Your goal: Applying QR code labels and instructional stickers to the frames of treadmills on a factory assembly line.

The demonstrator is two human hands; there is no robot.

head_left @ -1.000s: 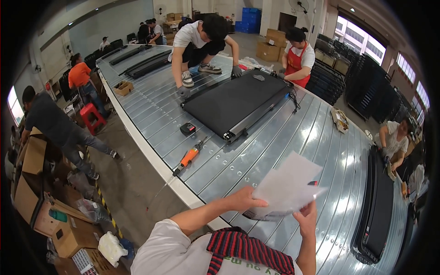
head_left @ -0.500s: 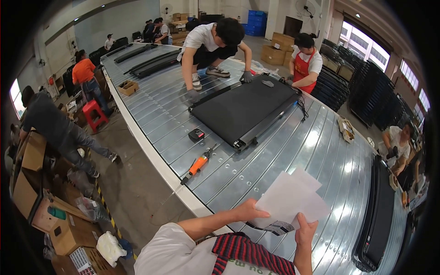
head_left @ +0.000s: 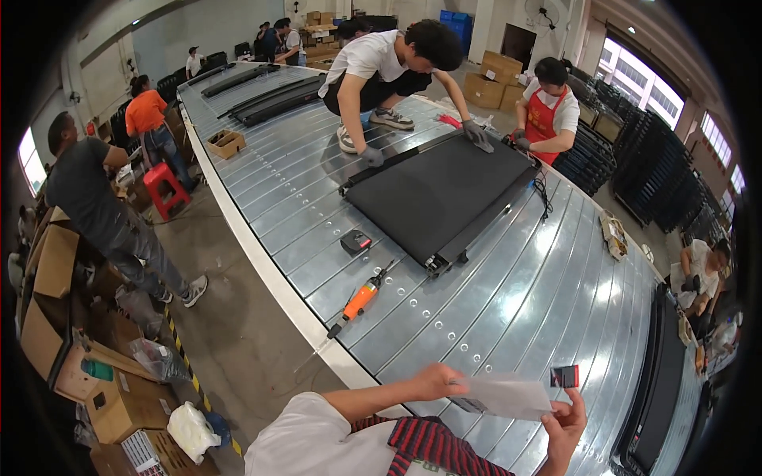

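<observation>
My left hand (head_left: 432, 382) and my right hand (head_left: 565, 424) hold a white sheet of paper (head_left: 508, 394) between them, low over the near edge of a long ribbed metal table (head_left: 508, 301). The sheet lies almost flat, seen nearly edge-on. My left hand pinches its left end and my right hand grips its right end. A small red and black card (head_left: 564, 376) stands at the right end of the sheet, by my right fingers. An orange power screwdriver (head_left: 361, 300) lies on the table ahead of my left hand.
A black tape measure (head_left: 356, 241) and a large black panel (head_left: 440, 194) lie further along the table. One person crouches on the table (head_left: 381, 71) touching the panel; another in a red apron (head_left: 546, 111) stands beside it. Cardboard boxes (head_left: 55, 262) line the left floor. Another long black panel (head_left: 663, 381) lies at right.
The paper, held up with its face toward me before, has tipped down to almost flat. Both hands have dropped lower in the view.
</observation>
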